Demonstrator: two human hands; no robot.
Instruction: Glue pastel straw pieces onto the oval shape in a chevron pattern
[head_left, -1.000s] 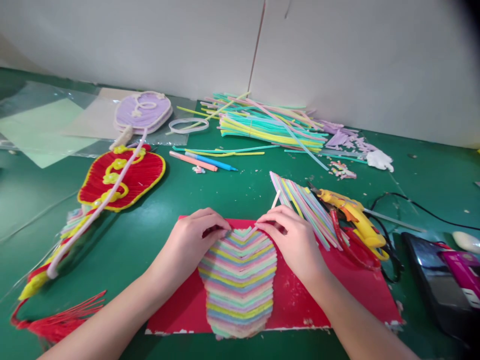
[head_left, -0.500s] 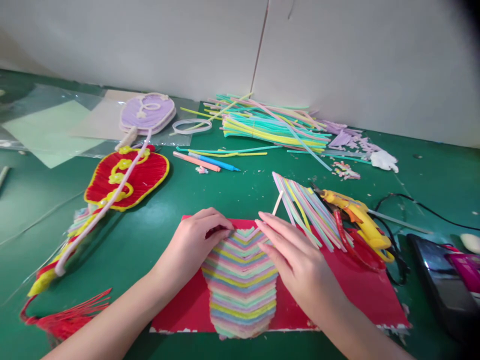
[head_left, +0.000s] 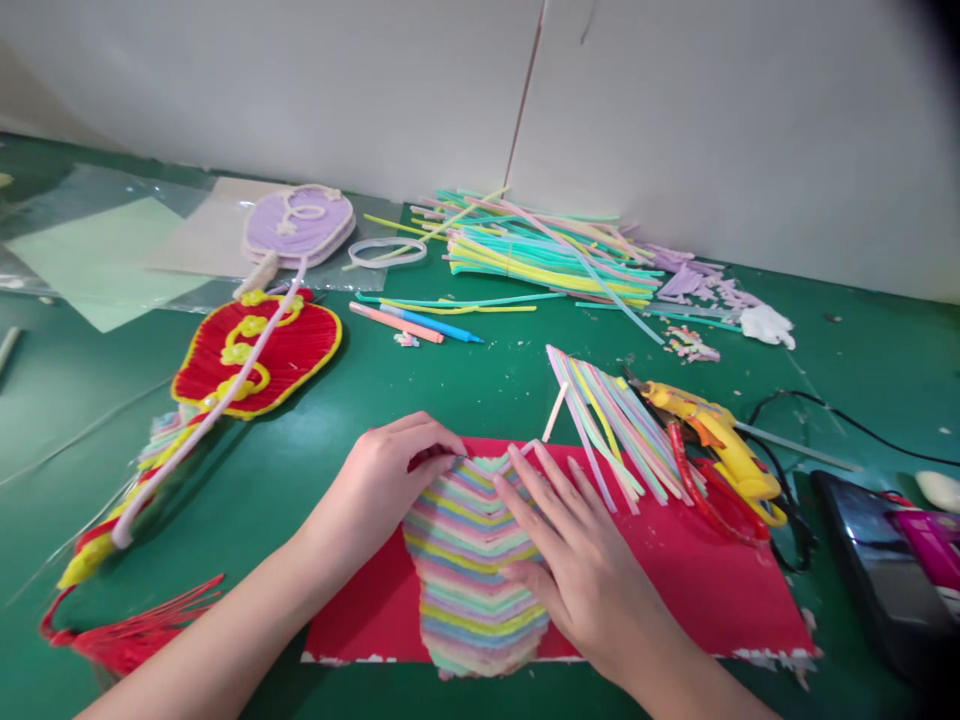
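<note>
Left grip (head_left: 394,478) pinches a pale strip (head_left: 474,468) atop the striped panel (head_left: 476,595); right grip (head_left: 581,560), spread, rests over the panel's right side; red sheet (head_left: 705,580) beneath both; loose strips (head_left: 616,430) beyond the right grip.

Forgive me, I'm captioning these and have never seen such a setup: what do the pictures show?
No machine here: just a person's bare hands, filmed from a camera on their head, looking forward and down. On the green table lies a red sheet, bearing a striped piece. The left hand has a pinching grip at the piece's upper left edge, apparently on a pale strip; the right hand lies spread over its upper right part. What looks like a yellow glue gun lies right, bundled strips farther back, a red ornament left.
</note>
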